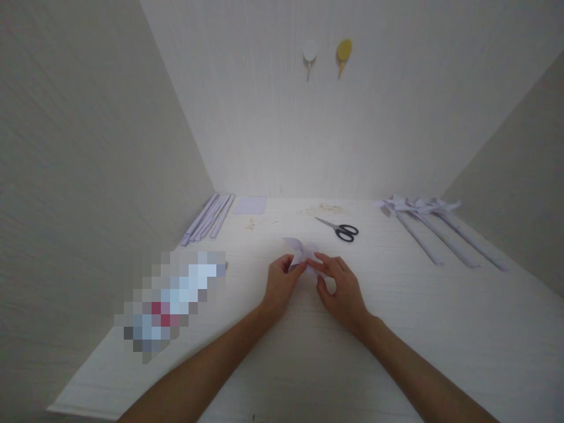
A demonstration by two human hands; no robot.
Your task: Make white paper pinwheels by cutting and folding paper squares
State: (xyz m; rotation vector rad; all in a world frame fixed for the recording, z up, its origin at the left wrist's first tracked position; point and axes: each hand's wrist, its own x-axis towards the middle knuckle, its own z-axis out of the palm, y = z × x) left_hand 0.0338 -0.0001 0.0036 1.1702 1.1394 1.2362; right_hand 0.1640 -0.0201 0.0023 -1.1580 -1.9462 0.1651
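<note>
A pale lilac paper pinwheel (pixel 299 249) with folded points is between my two hands, above the middle of the white table. My left hand (pixel 281 282) pinches its left side, with the thumb at the centre of the folds. From the right, my right hand (pixel 343 291) has its index finger stretched to that centre, pressing the paper near the left thumb. The right thumb is bent lower down by the paper's edge. My fingers cover part of the pinwheel, so what lies at its very middle cannot be made out.
Black-handled scissors (pixel 341 229) lie beyond my hands. Several rolled paper sticks (pixel 209 218) and a paper square (pixel 250 205) are at back left. Pinwheels on sticks (pixel 434 232) lie right. A blurred object (pixel 176 302) rests left. Two hooks (pixel 344 51) hang on the back wall.
</note>
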